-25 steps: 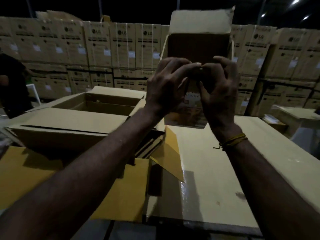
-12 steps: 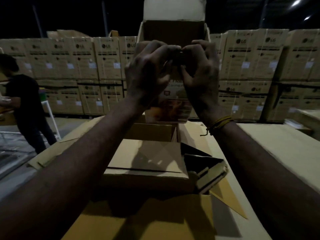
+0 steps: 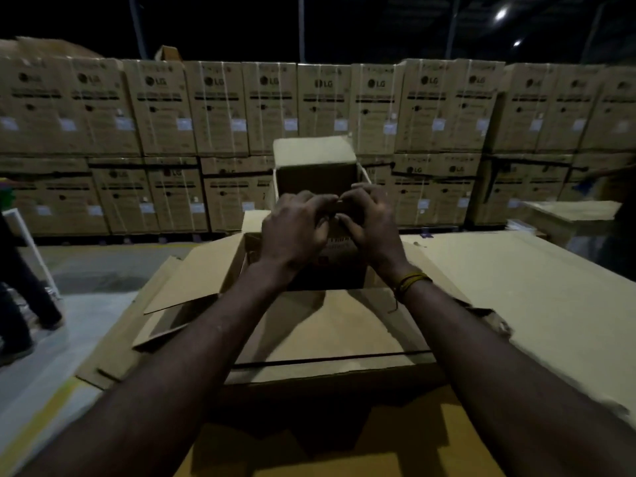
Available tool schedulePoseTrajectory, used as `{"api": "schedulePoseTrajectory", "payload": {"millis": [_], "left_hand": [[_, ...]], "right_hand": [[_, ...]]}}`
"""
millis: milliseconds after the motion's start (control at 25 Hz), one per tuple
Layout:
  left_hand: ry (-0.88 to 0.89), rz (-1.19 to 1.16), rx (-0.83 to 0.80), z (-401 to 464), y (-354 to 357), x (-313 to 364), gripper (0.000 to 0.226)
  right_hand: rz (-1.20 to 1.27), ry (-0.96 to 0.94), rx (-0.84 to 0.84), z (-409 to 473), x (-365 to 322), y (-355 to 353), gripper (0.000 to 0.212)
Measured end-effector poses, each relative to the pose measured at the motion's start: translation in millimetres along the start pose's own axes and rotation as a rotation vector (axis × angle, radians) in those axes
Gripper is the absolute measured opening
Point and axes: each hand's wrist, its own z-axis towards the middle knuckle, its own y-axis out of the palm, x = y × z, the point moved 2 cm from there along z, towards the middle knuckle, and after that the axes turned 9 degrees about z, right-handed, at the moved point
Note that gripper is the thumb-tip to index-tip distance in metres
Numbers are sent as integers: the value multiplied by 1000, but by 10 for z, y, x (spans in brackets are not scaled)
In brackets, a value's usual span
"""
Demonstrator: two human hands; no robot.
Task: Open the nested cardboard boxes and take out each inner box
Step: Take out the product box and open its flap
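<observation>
Small inner box (image 3: 318,266) is gripped at its near top edge by left hand (image 3: 292,232) and right hand (image 3: 373,225). Far flap (image 3: 315,154) is already up. A level, straight lift clear of the outer box (image 3: 220,280) is advised.

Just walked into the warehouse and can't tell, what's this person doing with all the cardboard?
A person is unpacking nested boxes. Both hands, left hand and right hand, grip the near top edge of a small printed box whose top flap stands open. It sits in or just behind a larger open carton, on flattened cardboard. Stacked LG cartons line the back.
</observation>
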Motion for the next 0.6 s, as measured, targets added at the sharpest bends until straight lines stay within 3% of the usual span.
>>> {"api": "schedulePoseTrajectory", "payload": {"millis": [200,320,400,600], "left_hand": [[-58,-116,-284,-219,455,-332,43],[-153,-265,-521,-404,715,-446,41],[-152,-202,-661,-448,806,-438,46],[-116,-26,-718,-445,769,-280,49]], "right_hand": [[-65,253,-200,-297,260,323,30],[-232,420,-474,-363,341,426,34],[-363,504,-622,-379,335,457,34],[-351,614,-643,-515,301,297,56]]}}
